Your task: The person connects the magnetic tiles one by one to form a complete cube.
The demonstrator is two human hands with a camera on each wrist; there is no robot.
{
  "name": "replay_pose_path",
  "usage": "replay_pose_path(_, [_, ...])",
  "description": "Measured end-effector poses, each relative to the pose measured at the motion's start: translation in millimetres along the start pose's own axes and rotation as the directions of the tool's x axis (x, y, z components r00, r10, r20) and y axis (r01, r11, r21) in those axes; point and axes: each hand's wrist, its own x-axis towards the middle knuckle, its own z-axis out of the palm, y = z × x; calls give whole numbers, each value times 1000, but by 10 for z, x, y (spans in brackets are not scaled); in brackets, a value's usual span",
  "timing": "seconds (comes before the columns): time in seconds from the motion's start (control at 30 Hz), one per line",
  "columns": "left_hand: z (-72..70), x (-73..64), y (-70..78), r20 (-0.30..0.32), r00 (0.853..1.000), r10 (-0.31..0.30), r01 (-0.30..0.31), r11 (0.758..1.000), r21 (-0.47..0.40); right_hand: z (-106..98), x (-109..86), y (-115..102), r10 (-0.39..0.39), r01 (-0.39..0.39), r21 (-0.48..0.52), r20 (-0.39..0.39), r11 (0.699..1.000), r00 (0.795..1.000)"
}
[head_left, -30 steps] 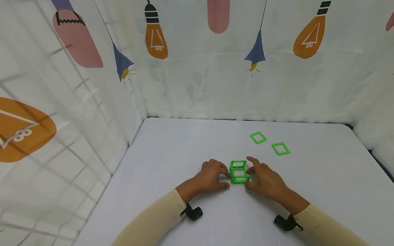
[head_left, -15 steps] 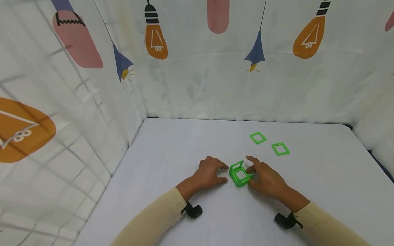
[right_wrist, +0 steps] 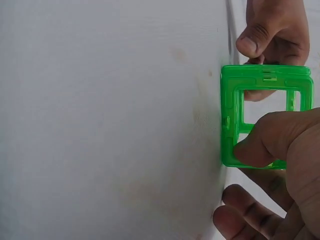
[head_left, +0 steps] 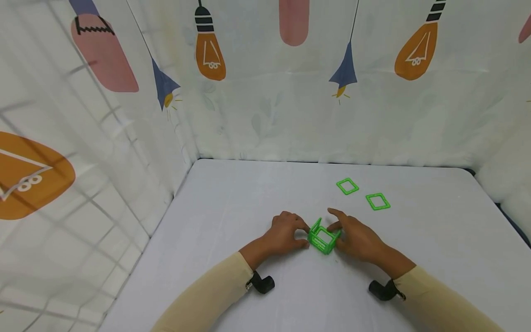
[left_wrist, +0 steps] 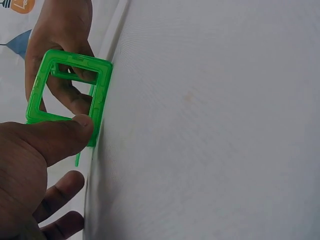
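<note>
A small box built from green magnetic tiles (head_left: 324,239), square open frames, sits on the white table between the two hands. One tile stands up at its back left. The left hand (head_left: 286,234) is at the box's left side, index fingertip and thumb right at its edge; in the left wrist view the thumb (left_wrist: 65,137) overlaps the frame's lower corner. The right hand (head_left: 357,237) grips the right side, its thumb (right_wrist: 265,142) across the near tile and fingers behind, partly hidden. Its index finger points up and away from the box.
Two loose green square tiles, one farther back (head_left: 347,186) and one to its right (head_left: 378,201), lie flat behind the box. The white table (head_left: 232,193) ends at a printed curtain (head_left: 265,120) behind and on the left. Each wrist carries a small black camera.
The box has turned between the hands, its near corner swinging toward the person. The left hand drew back slightly, then came in to the box again. Both loose tiles have stayed put.
</note>
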Motion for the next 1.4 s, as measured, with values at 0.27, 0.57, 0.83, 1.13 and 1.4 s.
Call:
replay_pose_path(0.27, [16, 19, -8, 1, 1000, -4, 4, 1000, 2, -9, 44, 37, -9, 9, 1, 2, 1000, 1000])
replay_pose_path(0.57, [27, 39, -9, -25, 1000, -8, 8, 1000, 2, -33, 50, 32, -11, 11, -4, 8, 1000, 1000])
replay_pose_path(0.83, [29, 36, 1, -43, 999, -6, 6, 1000, -5, -44, 29, 35, -3, 3, 0, 10, 1000, 1000])
replay_pose_path(1.13, [23, 48, -15, -20, 1000, -10, 9, 1000, -24, -46, 37, 44, -19, 19, 12, 11, 1000, 1000])
replay_pose_path(1.4, [21, 62, -49, 2, 1000, 6, -5, 999, -34, -57, 48, 57, -11, 11, 7, 21, 1000, 1000])
